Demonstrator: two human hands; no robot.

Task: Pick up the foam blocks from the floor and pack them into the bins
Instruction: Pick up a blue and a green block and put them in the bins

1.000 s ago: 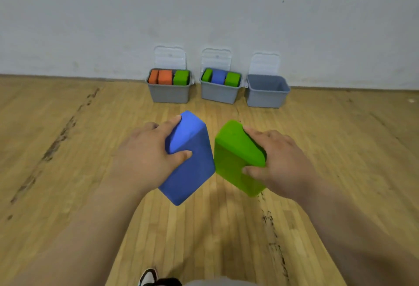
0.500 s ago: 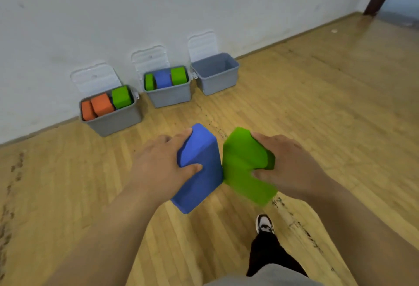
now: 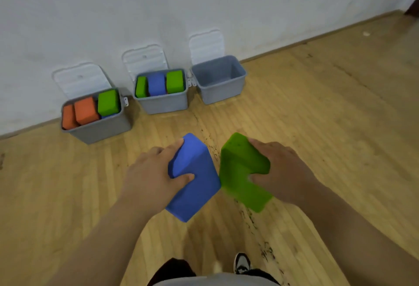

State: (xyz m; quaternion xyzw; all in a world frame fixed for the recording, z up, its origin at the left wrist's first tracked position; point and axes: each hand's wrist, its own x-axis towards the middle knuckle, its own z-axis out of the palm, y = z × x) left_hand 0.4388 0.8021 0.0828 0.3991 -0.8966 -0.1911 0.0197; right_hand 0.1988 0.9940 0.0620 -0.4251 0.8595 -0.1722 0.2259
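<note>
Our left hand (image 3: pixel 154 172) curls round a blue rectangular foam block (image 3: pixel 197 188). Our right hand (image 3: pixel 283 170) grips a green rectangular foam block (image 3: pixel 238 167) just beside it. We hold both above the wooden floor (image 3: pixel 317 126), short of the rightmost grey plastic bin (image 3: pixel 217 92).

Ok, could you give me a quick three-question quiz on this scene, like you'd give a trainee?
1. True or false: the left hand holds the blue block.
2. Which grey bin holds no blocks? A leftmost, B middle, C rightmost.
3. Fill in: the right hand grips a ___ block.
Key: 1 true. 2 C, the rightmost bin. 3 green, the green block.
</note>
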